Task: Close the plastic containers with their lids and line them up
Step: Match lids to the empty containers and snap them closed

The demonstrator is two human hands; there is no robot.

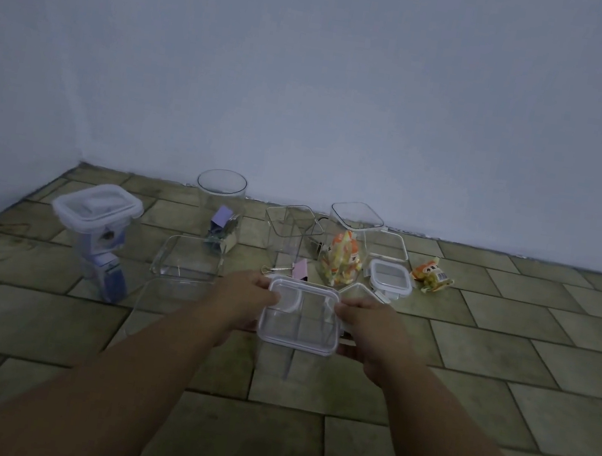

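You were seating a lid (300,315) on a clear box (275,352) on the floor (465,369), near the middle. To do it well, I think you had to press all four edges evenly, then snap the side clips. Your left hand (242,297) gripped the lid at its 9 o'clock edge, your right hand (370,332) gripped it at 3 o'clock. One closed jar (96,213) stood at 10 o'clock; a spare lid (390,276) lay at 1 o'clock.

Dim, bluish cast; soft focus, edges bowed.
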